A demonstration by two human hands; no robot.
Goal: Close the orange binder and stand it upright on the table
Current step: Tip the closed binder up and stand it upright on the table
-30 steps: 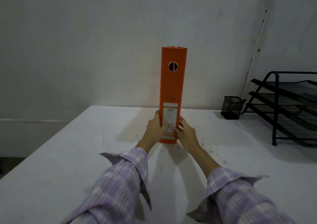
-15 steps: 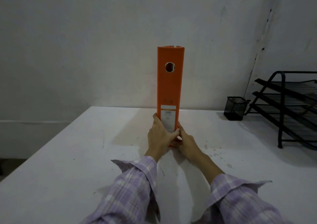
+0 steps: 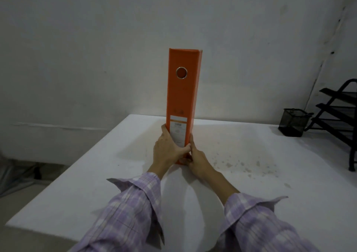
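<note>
Binder (image 3: 182,97), stiff, tall, tippable, stands on bench (image 3: 251,174), clamped low between left hand (image 3: 166,149) and right hand (image 3: 197,159).

- One orange binder (image 3: 182,97) stood on the table.
- One white table (image 3: 241,174) was in view.
- Two hands were there: one left hand (image 3: 167,149) and one right hand (image 3: 197,158).
- Two plaid sleeves (image 3: 131,213) showed.
- One black mesh cup (image 3: 292,122) was seen.
- One black tray rack (image 3: 340,116) was partly visible.
</note>
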